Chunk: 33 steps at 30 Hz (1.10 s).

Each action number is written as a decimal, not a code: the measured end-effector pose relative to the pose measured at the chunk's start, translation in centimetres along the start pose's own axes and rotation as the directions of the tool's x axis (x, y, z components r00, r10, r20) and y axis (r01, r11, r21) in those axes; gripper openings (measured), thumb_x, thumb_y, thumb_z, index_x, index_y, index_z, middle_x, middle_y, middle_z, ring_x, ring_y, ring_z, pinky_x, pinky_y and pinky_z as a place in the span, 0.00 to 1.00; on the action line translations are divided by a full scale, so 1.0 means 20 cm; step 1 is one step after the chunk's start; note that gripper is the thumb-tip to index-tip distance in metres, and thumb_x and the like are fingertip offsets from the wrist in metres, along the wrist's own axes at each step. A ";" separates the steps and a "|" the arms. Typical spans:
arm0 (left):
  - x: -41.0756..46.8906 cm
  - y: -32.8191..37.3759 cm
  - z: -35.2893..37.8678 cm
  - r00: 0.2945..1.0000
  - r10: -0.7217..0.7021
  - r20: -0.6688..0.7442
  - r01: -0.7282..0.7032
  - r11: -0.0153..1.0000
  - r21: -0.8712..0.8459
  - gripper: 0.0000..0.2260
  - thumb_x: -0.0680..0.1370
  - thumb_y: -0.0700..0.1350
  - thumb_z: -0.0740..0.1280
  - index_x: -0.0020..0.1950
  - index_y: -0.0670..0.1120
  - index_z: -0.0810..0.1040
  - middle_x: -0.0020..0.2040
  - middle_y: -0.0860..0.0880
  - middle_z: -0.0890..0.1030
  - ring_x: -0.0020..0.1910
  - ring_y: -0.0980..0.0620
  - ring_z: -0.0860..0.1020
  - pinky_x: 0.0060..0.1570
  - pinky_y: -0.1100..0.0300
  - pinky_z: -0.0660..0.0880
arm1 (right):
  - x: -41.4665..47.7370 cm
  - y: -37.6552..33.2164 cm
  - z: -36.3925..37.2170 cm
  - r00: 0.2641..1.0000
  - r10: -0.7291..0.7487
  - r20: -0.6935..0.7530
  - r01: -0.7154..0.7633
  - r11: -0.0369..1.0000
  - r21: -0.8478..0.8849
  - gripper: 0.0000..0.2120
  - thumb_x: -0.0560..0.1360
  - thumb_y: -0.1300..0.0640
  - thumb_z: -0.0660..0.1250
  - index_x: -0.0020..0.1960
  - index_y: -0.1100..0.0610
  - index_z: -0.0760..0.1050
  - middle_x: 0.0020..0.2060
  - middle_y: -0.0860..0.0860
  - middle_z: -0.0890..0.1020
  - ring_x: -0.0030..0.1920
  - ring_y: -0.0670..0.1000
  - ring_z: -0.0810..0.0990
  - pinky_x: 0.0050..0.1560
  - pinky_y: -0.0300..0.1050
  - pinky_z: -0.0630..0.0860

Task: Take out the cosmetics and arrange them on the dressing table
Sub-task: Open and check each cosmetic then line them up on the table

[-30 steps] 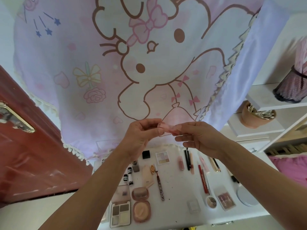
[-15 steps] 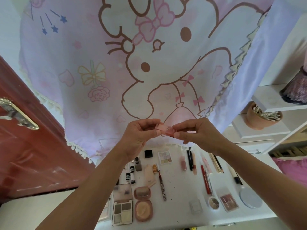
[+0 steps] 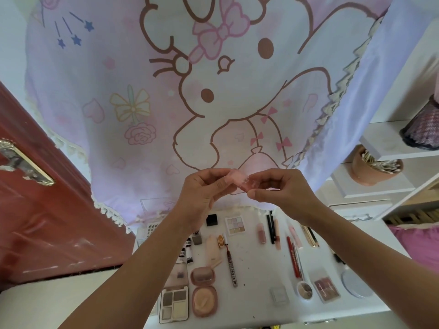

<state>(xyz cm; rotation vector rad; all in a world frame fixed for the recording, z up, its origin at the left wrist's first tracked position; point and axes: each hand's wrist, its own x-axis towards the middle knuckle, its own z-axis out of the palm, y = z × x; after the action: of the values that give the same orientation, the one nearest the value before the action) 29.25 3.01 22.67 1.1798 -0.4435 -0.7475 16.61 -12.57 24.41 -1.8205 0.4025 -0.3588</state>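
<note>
Small pink cosmetic (image 3: 240, 181) is in mid-air above the dressing table (image 3: 256, 264), in front of the cartoon cloth (image 3: 166, 143). Risk: it's a fingertip-only hold on a tiny, probably slick piece. If it slips, it likely drops into the rows laid out below, maybe onto the open compact (image 3: 204, 301). Left hand (image 3: 204, 193) pinches one end and right hand (image 3: 282, 191) pinches the other, remaining fingers curled.

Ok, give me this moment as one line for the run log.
stage: item not yet placed | left hand: pinches pink item | right hand: pinches it too | item: above table | table: cosmetics laid out
</note>
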 end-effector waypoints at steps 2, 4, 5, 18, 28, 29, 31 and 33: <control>0.00 0.00 -0.01 0.998 -0.047 0.028 0.050 0.993 -0.107 0.13 0.70 0.38 0.69 0.54 0.37 0.79 0.54 0.40 0.83 0.54 0.44 0.81 0.52 0.57 0.79 | 0.00 -0.01 0.00 1.000 -0.003 0.003 0.003 1.000 -0.023 0.15 0.67 0.60 0.79 0.50 0.46 0.83 0.43 0.47 0.86 0.45 0.50 0.85 0.50 0.44 0.81; 0.01 0.01 -0.03 0.997 -0.055 0.050 0.061 0.989 -0.133 0.13 0.71 0.37 0.68 0.55 0.37 0.78 0.54 0.40 0.83 0.52 0.46 0.82 0.49 0.59 0.79 | 0.00 -0.02 0.00 0.999 0.024 0.024 -0.024 1.000 -0.004 0.15 0.67 0.61 0.78 0.51 0.48 0.83 0.44 0.48 0.86 0.46 0.51 0.85 0.50 0.46 0.82; 0.01 0.01 -0.03 0.997 -0.057 0.055 0.064 0.988 -0.141 0.12 0.71 0.36 0.68 0.54 0.37 0.78 0.53 0.41 0.83 0.51 0.48 0.82 0.47 0.60 0.79 | 0.00 -0.02 0.00 0.997 0.056 0.048 -0.058 0.997 0.045 0.15 0.68 0.62 0.77 0.52 0.51 0.83 0.45 0.50 0.86 0.46 0.52 0.85 0.49 0.47 0.82; 0.01 -0.01 -0.04 0.994 -0.078 0.083 0.086 0.990 -0.111 0.09 0.72 0.39 0.68 0.51 0.39 0.80 0.50 0.40 0.83 0.43 0.49 0.80 0.38 0.61 0.77 | 0.04 -0.02 -0.02 0.820 0.464 0.335 -0.571 0.627 0.530 0.07 0.73 0.66 0.68 0.36 0.62 0.81 0.34 0.58 0.81 0.30 0.49 0.80 0.30 0.36 0.79; -0.02 -0.03 -0.01 0.994 0.107 -0.006 -0.090 0.866 0.493 0.17 0.67 0.43 0.78 0.55 0.48 0.82 0.48 0.49 0.84 0.47 0.52 0.82 0.48 0.57 0.80 | 0.04 0.00 -0.02 0.838 0.511 0.192 -0.520 0.639 0.567 0.04 0.74 0.67 0.69 0.40 0.63 0.79 0.33 0.56 0.81 0.31 0.49 0.80 0.33 0.37 0.81; -0.02 -0.04 -0.01 0.992 0.123 0.007 -0.109 0.844 0.525 0.20 0.66 0.43 0.79 0.56 0.48 0.81 0.49 0.50 0.84 0.47 0.53 0.82 0.47 0.57 0.81 | 0.04 0.00 -0.02 0.837 0.509 0.202 -0.524 0.637 0.566 0.04 0.74 0.67 0.69 0.41 0.63 0.79 0.33 0.56 0.82 0.32 0.49 0.80 0.33 0.37 0.81; -0.03 -0.04 0.00 0.986 0.163 0.031 -0.152 0.809 0.569 0.23 0.64 0.43 0.80 0.57 0.47 0.80 0.50 0.50 0.83 0.47 0.53 0.81 0.47 0.57 0.80 | 0.04 0.00 -0.02 0.834 0.502 0.229 -0.540 0.658 0.525 0.03 0.74 0.66 0.70 0.42 0.63 0.80 0.34 0.56 0.82 0.32 0.50 0.80 0.32 0.38 0.80; -0.03 -0.04 0.01 0.981 0.189 0.044 -0.177 0.781 0.599 0.23 0.65 0.42 0.80 0.58 0.46 0.80 0.50 0.51 0.83 0.48 0.53 0.81 0.47 0.58 0.80 | 0.04 0.00 -0.02 0.831 0.499 0.247 -0.553 0.688 0.470 0.03 0.74 0.64 0.70 0.42 0.62 0.81 0.35 0.55 0.82 0.32 0.49 0.80 0.29 0.37 0.77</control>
<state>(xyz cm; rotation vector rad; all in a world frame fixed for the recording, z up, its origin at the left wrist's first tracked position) 28.39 3.21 21.96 1.7094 -0.8103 -0.4251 17.09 -13.25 24.63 -1.1062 0.6672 0.0381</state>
